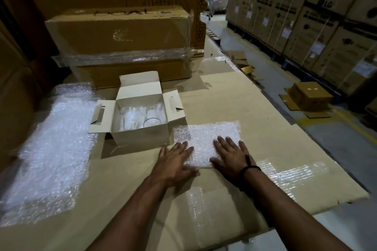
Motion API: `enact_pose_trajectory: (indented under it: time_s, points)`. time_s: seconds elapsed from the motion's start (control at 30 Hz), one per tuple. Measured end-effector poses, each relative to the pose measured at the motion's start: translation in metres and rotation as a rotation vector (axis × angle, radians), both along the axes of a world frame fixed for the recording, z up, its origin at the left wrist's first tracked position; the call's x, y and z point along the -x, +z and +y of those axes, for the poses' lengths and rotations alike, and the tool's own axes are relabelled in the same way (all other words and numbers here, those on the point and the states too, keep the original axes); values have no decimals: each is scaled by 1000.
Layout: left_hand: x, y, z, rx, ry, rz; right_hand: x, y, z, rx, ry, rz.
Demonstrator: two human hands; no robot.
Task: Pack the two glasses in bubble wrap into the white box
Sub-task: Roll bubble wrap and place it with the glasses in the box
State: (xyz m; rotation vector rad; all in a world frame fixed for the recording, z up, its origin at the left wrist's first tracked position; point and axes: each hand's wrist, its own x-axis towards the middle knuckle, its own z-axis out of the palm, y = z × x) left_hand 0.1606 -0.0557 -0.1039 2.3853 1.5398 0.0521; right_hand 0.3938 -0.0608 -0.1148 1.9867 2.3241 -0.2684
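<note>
A white box stands open on the cardboard work surface, its flaps spread out. Two clear glasses stand inside it, bare. Just right of the box lies a small flat sheet of bubble wrap. My left hand presses flat on the sheet's near left edge, fingers straight. My right hand lies flat on its near right part, fingers spread. Neither hand holds anything.
A large sheet of bubble wrap covers the surface at the left. A long taped carton stands behind the box. The cardboard surface ends at the right, with floor, a small carton and stacked cartons beyond.
</note>
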Motion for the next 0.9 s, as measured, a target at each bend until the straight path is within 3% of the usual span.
enact_pose_trajectory:
  time_s: [0.3,0.37,0.5,0.6,0.77,0.9]
  points:
    - [12,-5,-5,-213,90,-425,-21,28,-1,89,108,33]
    - [8,7,-9,-249,175,-561,-28,40,-1,42,116,117]
    - [5,24,-4,-95,460,-890,-35,59,-5,-64,8,377]
    - [1,27,8,-159,510,-845,-33,64,4,-79,-77,591]
    - [-7,20,13,-268,523,-538,-18,38,22,-46,-157,339]
    - [5,2,6,-442,368,-385,-10,24,20,-325,-85,196]
